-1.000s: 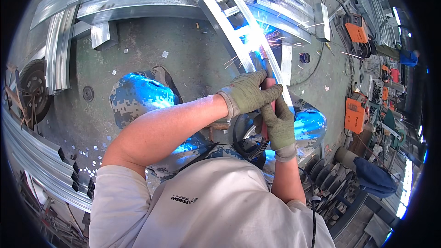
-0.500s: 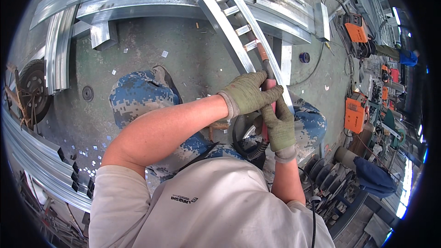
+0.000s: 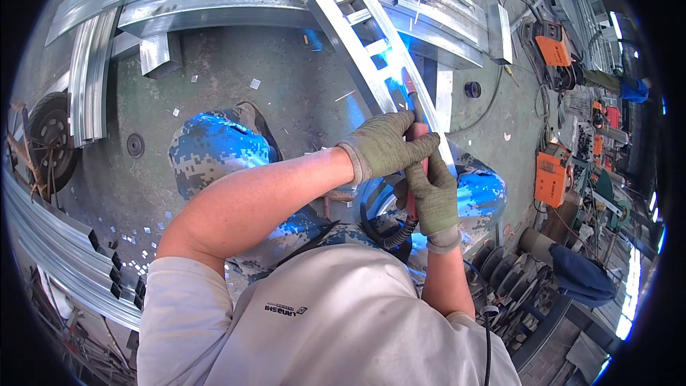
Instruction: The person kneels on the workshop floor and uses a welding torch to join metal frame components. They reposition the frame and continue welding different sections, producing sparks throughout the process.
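In the head view, the left hand (image 3: pixel 389 143), in a green glove, is closed around the upper part of a red-handled torch (image 3: pixel 419 129). The right hand (image 3: pixel 434 204), gloved alike, is wrapped round the handle lower down, just beside the left. The torch slants up between the person's knees, its tip reaching in between the two rails of a ladder-like metal frame (image 3: pixel 339 36), near a rung. Blue light (image 3: pixel 393 71) glows there and falls on the camouflage trousers (image 3: pixel 221 146); a few sparks (image 3: pixel 419 3) streak above. The frame's far part lies across long metal beams (image 3: pixel 207 11). A small dark round can (image 3: pixel 472 90) stands on the green floor (image 3: pixel 229 93) to the right, with two orange machines (image 3: pixel 554 175) farther off.
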{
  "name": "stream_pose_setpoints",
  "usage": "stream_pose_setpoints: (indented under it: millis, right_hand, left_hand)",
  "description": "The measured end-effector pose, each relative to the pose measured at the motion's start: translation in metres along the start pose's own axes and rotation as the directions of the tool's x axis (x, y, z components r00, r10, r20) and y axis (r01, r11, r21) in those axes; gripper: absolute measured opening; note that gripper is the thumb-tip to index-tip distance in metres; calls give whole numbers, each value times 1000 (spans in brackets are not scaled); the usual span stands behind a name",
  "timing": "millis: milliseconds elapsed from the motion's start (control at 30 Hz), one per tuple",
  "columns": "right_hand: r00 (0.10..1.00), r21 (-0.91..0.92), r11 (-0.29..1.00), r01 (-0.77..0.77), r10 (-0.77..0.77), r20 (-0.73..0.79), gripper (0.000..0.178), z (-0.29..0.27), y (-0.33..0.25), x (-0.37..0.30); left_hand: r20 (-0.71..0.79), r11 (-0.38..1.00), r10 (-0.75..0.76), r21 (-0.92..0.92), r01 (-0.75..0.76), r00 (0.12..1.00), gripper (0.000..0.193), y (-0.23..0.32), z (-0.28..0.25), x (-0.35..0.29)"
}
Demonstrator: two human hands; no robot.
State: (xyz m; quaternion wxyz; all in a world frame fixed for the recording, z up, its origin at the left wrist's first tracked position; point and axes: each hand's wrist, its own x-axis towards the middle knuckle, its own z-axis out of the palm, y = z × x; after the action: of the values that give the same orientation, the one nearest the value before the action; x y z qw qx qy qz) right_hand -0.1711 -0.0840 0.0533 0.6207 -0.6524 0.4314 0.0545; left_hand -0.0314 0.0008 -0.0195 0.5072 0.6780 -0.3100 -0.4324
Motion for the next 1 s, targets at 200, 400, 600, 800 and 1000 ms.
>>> stream_pose_setpoints:
  millis: [200,400,600,800,1000]
  right_hand:
    - [995,14,996,90,-89,-46,41,4,5,2]
    - [994,26,995,96,-94,-61,39,5,3,0]
    - [998,33,999,29,-28,-50,38,3,2,-4]
    - [996,-6,998,59,-59,-61,40,5,-1,-1]
    - [999,1,999,38,-38,-12,41,2,2,2]
  left_hand:
    - [13,998,-22,-64,23,1000,53,0,1,-1]
    - [13,1000,-11,-15,11,1000,52,3,-1,-1]
    - [30,999,-24,-28,25,999,52,3,0,-3]
    - [12,997,-30,-76,31,999,52,-1,3,-1]
    - [-6,1000,-24,3,24,1000,55,-1,0,0]
